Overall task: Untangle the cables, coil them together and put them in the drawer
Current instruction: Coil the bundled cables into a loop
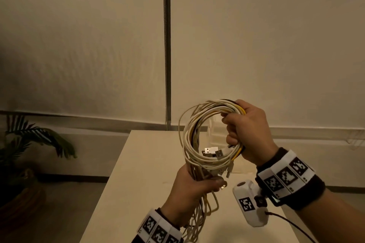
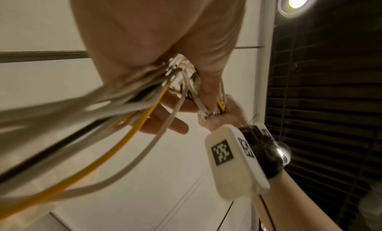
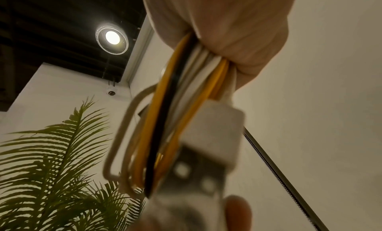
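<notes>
A coil of white, yellow and black cables (image 1: 199, 140) is held up in the air above a white table (image 1: 138, 183). My right hand (image 1: 246, 132) grips the coil's right side, fingers curled round the strands (image 3: 192, 68). My left hand (image 1: 195, 185) grips the bundle below the loop, thumb across it; loose cable ends (image 1: 199, 219) hang down past my wrist. Several USB plugs (image 1: 212, 152) poke into the loop's middle; one blurred plug (image 3: 206, 144) fills the right wrist view. In the left wrist view the strands (image 2: 103, 113) run out from under my palm (image 2: 165, 30). No drawer is visible.
The table stands against a pale wall with a dark vertical strip (image 1: 166, 45). A potted palm (image 1: 25, 144) stands on the floor at the left. A white camera unit (image 1: 248, 205) with a black lead hangs under my right wrist. Ceiling lamps (image 3: 111, 37) shine overhead.
</notes>
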`<act>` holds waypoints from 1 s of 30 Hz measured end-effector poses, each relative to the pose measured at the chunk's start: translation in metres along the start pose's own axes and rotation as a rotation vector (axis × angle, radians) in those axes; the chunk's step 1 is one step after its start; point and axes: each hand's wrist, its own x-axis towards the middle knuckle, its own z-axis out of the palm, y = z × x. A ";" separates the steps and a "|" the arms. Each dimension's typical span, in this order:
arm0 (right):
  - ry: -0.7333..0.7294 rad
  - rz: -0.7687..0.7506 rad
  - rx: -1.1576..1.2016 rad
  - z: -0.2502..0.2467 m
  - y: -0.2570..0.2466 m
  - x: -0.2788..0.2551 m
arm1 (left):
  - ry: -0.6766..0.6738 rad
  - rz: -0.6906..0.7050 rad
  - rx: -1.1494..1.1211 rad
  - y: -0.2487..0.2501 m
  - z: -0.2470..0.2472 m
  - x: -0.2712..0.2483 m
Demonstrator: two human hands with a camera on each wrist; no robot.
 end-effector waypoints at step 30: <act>0.188 -0.141 0.237 0.017 0.037 -0.028 | 0.251 0.159 -0.613 0.023 0.040 0.024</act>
